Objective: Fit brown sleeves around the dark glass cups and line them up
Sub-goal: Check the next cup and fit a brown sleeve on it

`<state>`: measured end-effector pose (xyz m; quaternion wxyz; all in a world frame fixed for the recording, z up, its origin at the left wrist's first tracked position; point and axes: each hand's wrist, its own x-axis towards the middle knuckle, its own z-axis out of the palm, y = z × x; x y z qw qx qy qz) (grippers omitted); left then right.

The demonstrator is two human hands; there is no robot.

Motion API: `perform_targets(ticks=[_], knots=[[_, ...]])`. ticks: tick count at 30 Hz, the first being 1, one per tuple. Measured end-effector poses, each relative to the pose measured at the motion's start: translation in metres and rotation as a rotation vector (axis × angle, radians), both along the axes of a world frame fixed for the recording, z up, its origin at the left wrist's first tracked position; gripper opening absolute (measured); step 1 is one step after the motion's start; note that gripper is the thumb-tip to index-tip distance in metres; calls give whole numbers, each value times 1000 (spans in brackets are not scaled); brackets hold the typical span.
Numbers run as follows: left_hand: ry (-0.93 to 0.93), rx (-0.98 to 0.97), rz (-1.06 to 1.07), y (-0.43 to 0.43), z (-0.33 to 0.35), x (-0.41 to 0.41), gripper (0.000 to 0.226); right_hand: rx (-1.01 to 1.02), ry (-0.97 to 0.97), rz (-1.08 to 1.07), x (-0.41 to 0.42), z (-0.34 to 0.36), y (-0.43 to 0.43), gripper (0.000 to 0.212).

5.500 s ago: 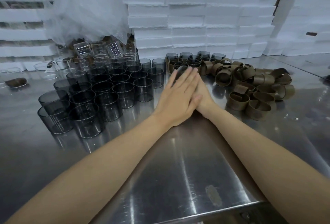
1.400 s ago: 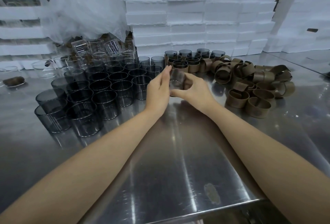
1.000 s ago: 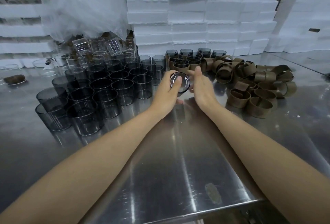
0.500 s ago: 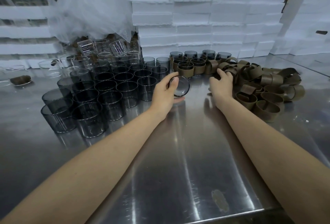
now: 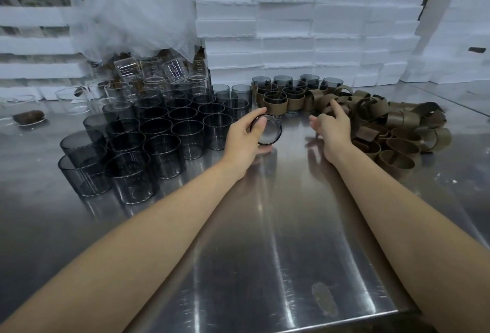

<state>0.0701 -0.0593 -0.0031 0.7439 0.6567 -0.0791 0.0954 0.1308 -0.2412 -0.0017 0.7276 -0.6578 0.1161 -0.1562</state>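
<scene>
Moved since a second ago: my right hand [image 5: 331, 127], then beside the cup, is off it and now at the near edge of the sleeve pile.

Item 1, smoky dark glass cup [image 5: 267, 131]: held in my left hand [image 5: 244, 144] low over the brushed steel table [image 5: 265, 240], between the bare cups and the sleeves. It is tipped on its side. The long axis runs from me toward the back, with one round end facing me. Whether that end is mouth or base I cannot tell. Look: a short straight-walled cylinder, grey-tinted and see-through, with a dark ring at the edge and a pale sheen across the disc. It has no sleeve on it. Whether its lower edge touches the table I cannot tell.

Item 2, left hand: fingers curled over the top of the cup, thumb [image 5: 261, 122] across the near rim, gripping it.

Item 3, right hand: holds nothing. The fingers are loose and spread, and the forefinger is stretched toward the heap of brown band sleeves [image 5: 397, 123], curled into open rings.

Item 4, bare dark glass cups [image 5: 159, 131]: upright, mouths up, packed in rows left of my left hand.

Item 5, dark cups already wearing brown sleeves [image 5: 275, 102]: upright, in rows just beyond the held cup.

Item 6, white foam blocks [image 5: 305, 27]: stacked behind everything.
</scene>
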Motion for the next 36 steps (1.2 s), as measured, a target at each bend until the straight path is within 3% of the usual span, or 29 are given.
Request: perform_targets(ticks=[5,9,14,19,24,28,33,36], knots=[[27,-15,32,-1,-1,3,31,-47,-97,-34,-3,0,5,53],[125,-91,38,-2,3,4,33,-448,-365,-84,-17,4,14,21],[47,6,0,-1,1,2,41,-895,-568,12,-32,9,33,43],[17,-14,27,0,1,0,33,-1295,-861,92,-38,10,34,17],[166,-164,21,0,8,-1,28,-1362,-868,150,-42,12,35,34],[139,-147,-30,-1,8,-2,30,-1406,-900,86,-44,15,36,17],[44,-30,-55,-1,6,-2,12,-1289,-913,93,-48,18,37,39],[34,-49,-13,-2,6,-3,17,-1190,-934,176,-47,18,35,55]])
